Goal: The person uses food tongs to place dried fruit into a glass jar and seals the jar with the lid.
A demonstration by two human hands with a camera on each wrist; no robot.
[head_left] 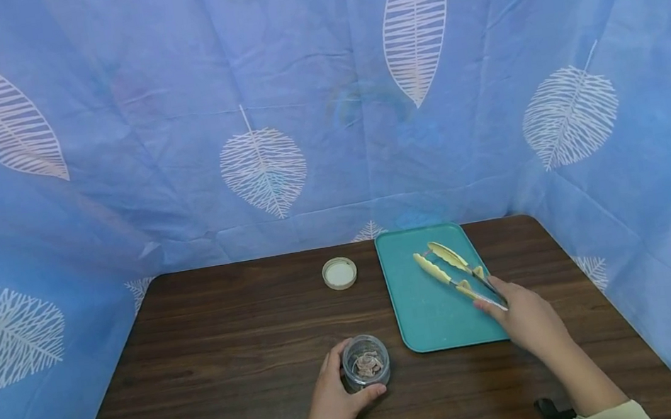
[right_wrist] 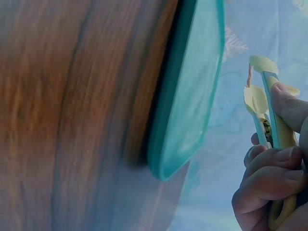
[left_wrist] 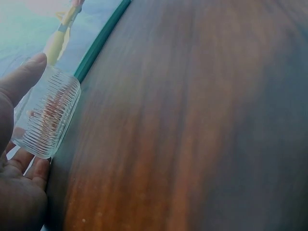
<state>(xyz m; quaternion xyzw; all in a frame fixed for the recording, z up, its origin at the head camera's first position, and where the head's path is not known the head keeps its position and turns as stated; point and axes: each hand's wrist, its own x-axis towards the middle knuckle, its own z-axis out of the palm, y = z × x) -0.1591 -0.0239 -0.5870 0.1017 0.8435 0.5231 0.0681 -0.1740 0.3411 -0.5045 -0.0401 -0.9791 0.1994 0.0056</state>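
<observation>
My left hand [head_left: 330,403] is curled round a clear glass jar [head_left: 351,379] with ribbed sides, thumb on the near side, fingers on the far. Thin brownish dried pieces [head_left: 368,364] lie at the bottom of the open jar. In my right hand [head_left: 530,318] I grip a pair of tongs [head_left: 441,273] with pale yellow tips, held over the teal tray [head_left: 416,323]. Between the tong tips is a small thin brownish piece [right_wrist: 249,76], seen in the right wrist view. The left wrist view shows the jar's ribbed wall [left_wrist: 45,120] between thumb and fingers.
A round lid [head_left: 339,273] with a pale inside lies on the dark wooden table [head_left: 231,339], left of the tray. Blue cloth [head_left: 315,62] with white leaf prints hangs behind and at both sides. A black object [head_left: 554,415] is beside the right forearm.
</observation>
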